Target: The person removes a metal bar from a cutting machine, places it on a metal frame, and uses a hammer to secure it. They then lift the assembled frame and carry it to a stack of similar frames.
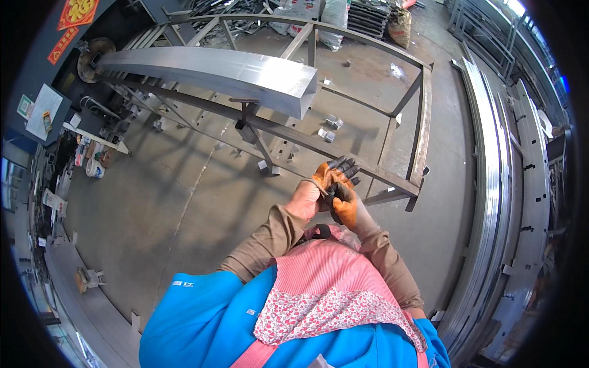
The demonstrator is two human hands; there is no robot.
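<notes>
My left hand wears an orange work glove with black fingertips. Its fingers stretch out toward the upper right, holding nothing, and the glove's cuff sits around the wrist. Just below it, my right hand, in a matching glove, has its fingers curled at the left palm and cuff, pinching the left glove there. Both hands are in front of the pink apron, near the close rail of a metal frame. A long, silvery rectangular tube lies over the frame toward the far left.
Small metal offcuts lie on the floor inside the frame. Long metal profiles are stacked along the right. At left stand a machine with a round part and a white bucket. Sacks and stacked material are at the back.
</notes>
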